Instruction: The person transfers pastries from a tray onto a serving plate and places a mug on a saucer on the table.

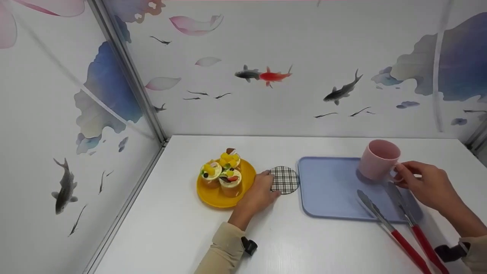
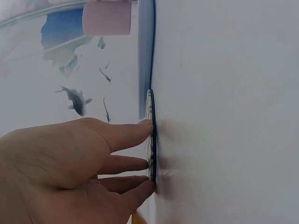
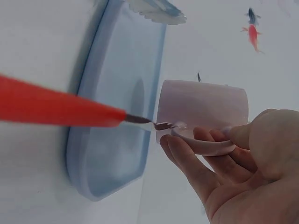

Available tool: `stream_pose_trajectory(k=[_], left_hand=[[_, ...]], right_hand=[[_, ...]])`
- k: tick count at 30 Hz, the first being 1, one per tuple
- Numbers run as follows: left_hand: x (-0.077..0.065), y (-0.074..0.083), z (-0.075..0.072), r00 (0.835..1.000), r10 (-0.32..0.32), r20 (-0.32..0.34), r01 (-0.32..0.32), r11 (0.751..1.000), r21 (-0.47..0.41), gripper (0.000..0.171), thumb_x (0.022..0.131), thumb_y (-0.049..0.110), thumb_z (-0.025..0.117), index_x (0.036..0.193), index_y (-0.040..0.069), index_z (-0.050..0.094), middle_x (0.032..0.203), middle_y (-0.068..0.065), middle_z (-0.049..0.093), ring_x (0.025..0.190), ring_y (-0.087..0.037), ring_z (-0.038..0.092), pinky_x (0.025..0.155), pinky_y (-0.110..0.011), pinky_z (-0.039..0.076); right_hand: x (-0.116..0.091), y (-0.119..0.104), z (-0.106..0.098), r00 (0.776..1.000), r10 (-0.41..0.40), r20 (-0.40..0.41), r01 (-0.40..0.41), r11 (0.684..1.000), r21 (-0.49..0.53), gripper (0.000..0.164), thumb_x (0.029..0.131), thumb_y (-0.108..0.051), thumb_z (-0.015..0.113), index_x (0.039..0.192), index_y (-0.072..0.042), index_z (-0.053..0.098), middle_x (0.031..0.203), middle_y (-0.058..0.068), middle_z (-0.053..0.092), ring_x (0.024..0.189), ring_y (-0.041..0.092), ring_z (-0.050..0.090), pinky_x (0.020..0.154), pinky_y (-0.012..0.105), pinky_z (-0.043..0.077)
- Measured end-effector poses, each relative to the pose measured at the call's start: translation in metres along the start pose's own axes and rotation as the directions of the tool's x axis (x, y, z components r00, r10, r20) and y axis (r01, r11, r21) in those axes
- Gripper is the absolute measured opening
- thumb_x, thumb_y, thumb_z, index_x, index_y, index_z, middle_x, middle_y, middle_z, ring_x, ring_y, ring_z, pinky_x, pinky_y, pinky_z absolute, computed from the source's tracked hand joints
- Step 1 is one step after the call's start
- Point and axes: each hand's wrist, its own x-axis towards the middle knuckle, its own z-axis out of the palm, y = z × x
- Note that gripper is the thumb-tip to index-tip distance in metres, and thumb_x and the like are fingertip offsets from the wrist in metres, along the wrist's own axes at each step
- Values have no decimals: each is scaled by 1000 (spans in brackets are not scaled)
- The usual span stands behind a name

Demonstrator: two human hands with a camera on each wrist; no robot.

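Note:
My left hand (image 1: 258, 194) holds a round checked coaster (image 1: 285, 180) by its edge, thumb and fingertips spread along the rim. In the left wrist view the coaster (image 2: 151, 140) appears edge-on, flat and close to the white tabletop. My right hand (image 1: 428, 184) grips a pink mug (image 1: 374, 161) by the handle. The mug is upright above the back right part of a blue tray (image 1: 331, 190), its shadow falling on the tray. Beneath my right hand, metal tongs with red handles (image 1: 409, 247) reach over the tray's front edge, arms spread.
Left of my left hand, a yellow plate (image 1: 213, 199) carries several dessert cups (image 1: 230, 182) with fruit toppings. White panels painted with fish (image 1: 342, 91) rise behind and to the left of the table (image 1: 281, 243).

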Motion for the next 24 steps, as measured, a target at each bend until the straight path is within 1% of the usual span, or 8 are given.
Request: stream_pose_trajectory(k=[3,5,10,17,20,24], left_hand=[[0,0,0,1000,-7,-3,7,1000,-5,61,105,31,74,158,9,54,172,-10,44,157,-29,47,129,-47,41],[0,0,1,1000,-9,-4,9,1000,-5,61,105,30,74,158,9,54,172,-10,44,157,-29,47,129,-47,41],[0,0,2,1000,-14,-8,14,1000,-22,60,105,30,73,158,10,55,172,-9,44,156,-29,47,130,-47,41],[1,0,2,1000,-20,0,20,998,-56,58,105,29,73,157,11,55,172,-7,44,156,-27,47,130,-47,41],[1,0,1,1000,-12,1,12,999,-48,57,105,29,73,156,10,56,172,-8,44,156,-27,47,130,-47,41],[1,-1,1,1000,13,-4,-13,1000,-16,57,105,30,73,155,7,57,171,-11,45,156,-29,48,129,-46,41]], right_hand=[[0,-4,-2,1000,-3,28,3,1000,3,46,114,-32,57,134,9,67,104,24,78,91,37,82,70,4,54],[1,-6,-2,999,-5,38,5,1000,4,47,114,-32,56,136,8,66,106,24,78,94,38,82,71,2,53],[3,-10,-2,999,-2,38,1,1000,5,48,115,-34,55,137,8,65,109,27,78,100,45,80,71,7,58],[5,-18,1,1000,-8,26,7,1000,23,47,115,-32,55,137,8,66,110,28,78,100,45,80,71,5,56],[6,-22,4,1000,-16,26,15,999,36,47,114,-31,56,138,8,65,110,29,77,101,46,80,71,7,57],[7,-29,8,999,-29,20,28,999,37,46,114,-31,57,137,7,66,109,27,77,99,44,81,71,10,59]])
